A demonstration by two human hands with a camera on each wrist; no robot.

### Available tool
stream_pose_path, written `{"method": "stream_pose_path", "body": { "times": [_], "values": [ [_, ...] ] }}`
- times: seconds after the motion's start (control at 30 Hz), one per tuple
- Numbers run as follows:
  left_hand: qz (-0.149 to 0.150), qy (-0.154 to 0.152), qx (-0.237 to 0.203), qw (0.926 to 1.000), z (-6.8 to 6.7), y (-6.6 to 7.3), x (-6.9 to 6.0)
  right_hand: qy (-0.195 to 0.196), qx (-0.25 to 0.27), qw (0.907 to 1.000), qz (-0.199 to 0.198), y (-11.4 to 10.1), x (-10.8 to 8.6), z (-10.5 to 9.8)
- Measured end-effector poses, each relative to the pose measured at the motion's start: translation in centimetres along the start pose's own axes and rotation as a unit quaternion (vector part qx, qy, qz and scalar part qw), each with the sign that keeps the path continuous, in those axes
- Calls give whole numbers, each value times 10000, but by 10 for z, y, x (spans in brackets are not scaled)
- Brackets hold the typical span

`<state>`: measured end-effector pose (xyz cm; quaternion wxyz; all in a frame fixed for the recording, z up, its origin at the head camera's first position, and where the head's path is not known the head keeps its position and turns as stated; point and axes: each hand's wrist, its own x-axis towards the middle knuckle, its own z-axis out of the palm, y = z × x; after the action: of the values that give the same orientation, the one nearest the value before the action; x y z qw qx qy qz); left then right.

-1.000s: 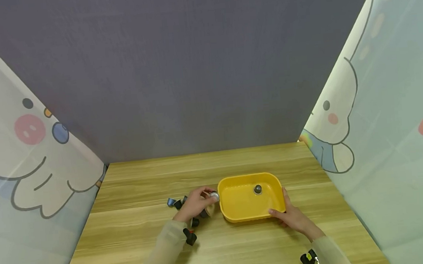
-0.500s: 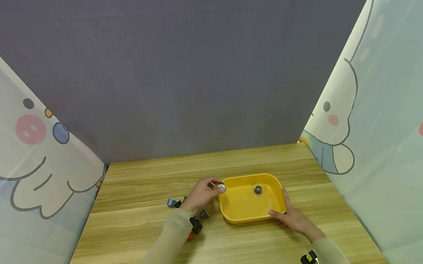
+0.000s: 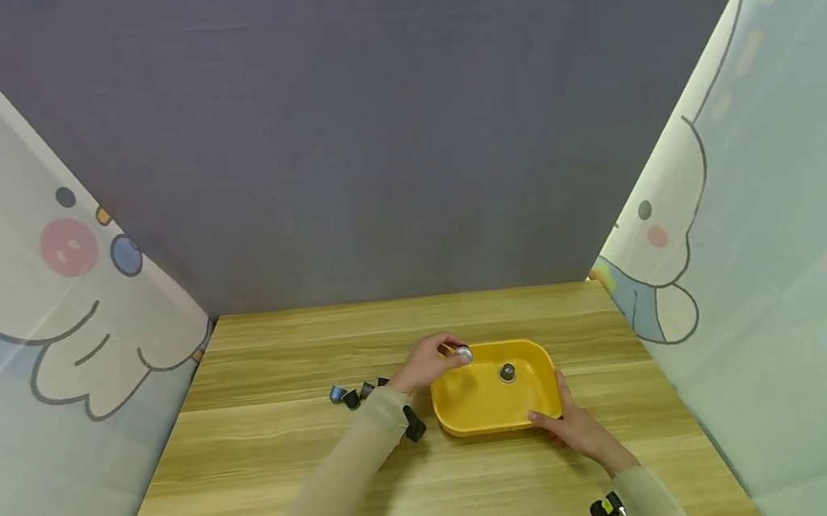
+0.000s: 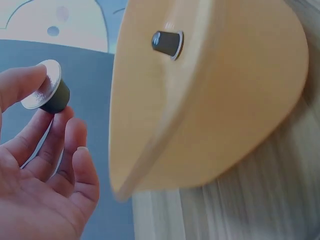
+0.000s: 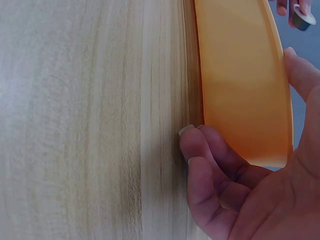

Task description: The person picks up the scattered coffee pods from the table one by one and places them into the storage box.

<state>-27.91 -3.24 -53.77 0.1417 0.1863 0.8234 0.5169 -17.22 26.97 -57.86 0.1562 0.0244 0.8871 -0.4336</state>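
Thumb and fingertips of my left hand (image 3: 424, 364) pinch a dark capsule with a silver lid (image 3: 464, 354), held above the left back part of a yellow tray (image 3: 471, 430). The left wrist view shows that capsule (image 4: 56, 92) between the thumb and fingers of the hand (image 4: 45, 175), apart from the tray wall. Another dark capsule (image 3: 508, 373) stands inside the tray. My right hand (image 3: 576, 423) grips the tray's right front corner, thumb over the rim; in the right wrist view its curled fingers (image 5: 205, 175) lie against the outer wall (image 5: 240, 85).
Left of the tray, several small capsules, one blue (image 3: 337, 393) and others dark (image 3: 352, 399), lie on the wooden table (image 3: 255, 465), partly hidden by the left forearm. A grey panel (image 3: 392, 170) rises behind the table, with printed curtains at both sides.
My left hand has moved right with its capsule, from beside the tray's left edge to above the tray. My right hand stays on the corner, and the view has shifted slightly.
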Motion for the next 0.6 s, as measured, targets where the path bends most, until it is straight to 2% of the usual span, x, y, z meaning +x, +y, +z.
{"method": "stream_pose_path", "body": {
  "times": [0.13, 0.43, 0.6],
  "values": [
    [-2, 30, -8, 10000, 12, 1, 7, -28, -9, 10000, 9, 0, -1, 0],
    [21, 27, 45, 10000, 32, -8, 16, -108, 47, 9999, 41, 0, -1, 1],
    [-3, 25, 87, 10000, 39, -3, 21, -139, 53, 9999, 42, 0, 0, 1]
  ]
}}
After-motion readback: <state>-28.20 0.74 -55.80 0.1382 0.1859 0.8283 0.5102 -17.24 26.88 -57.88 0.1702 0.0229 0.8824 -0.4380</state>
